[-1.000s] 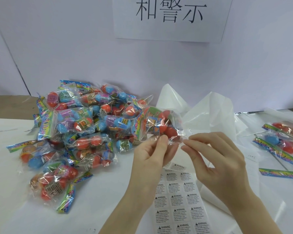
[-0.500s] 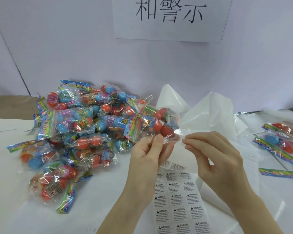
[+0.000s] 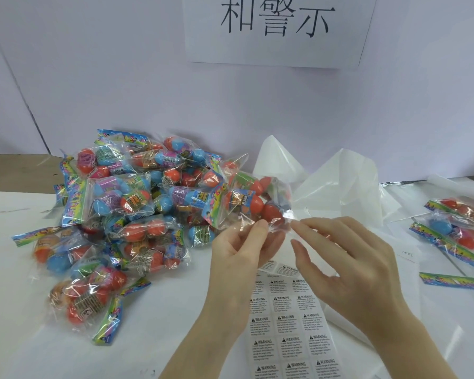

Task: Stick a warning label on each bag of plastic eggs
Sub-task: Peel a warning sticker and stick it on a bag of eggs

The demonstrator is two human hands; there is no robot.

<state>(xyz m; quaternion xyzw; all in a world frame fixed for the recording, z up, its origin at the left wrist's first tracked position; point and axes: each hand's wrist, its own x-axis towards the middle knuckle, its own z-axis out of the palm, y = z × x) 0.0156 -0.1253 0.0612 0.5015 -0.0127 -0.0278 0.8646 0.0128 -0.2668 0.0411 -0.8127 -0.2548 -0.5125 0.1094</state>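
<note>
Labels lie nearest the camera: a sheet of warning labels (image 3: 290, 324) flat on the white table (image 3: 25, 337), printed in rows of small black-on-white stickers, with the top rows partly hidden behind the hands; the left hand (image 3: 238, 258) rises above the sheet, its thumb and fingers curled and pinching the lower clear edge of a bag of plastic eggs (image 3: 253, 202); the bag is lifted off the table, tilted, with red eggs and a printed wrap visible through the film and a rainbow header strip on its left end; the right hand (image 3: 342, 263) hovers just beside it, fingers loosely extended and spread, the forefinger tip meeting the bag's crinkled clear corner; whether it presses a sticker there I cannot tell, since the film glares; left of the hands, a heap of egg bags (image 3: 126, 214) spreads across the table, red, blue and orange eggs showing through clear wrap; at the right edge, well apart from the heap, a few bags (image 3: 454, 231) lie side by side, and a loose rainbow strip (image 3: 454, 281) rests nearer the camera; behind the hands stands a crumpled white plastic sheet (image 3: 334, 187); farthest back, a pale wall carries a paper sign (image 3: 274, 28) with large black Chinese characters.
</note>
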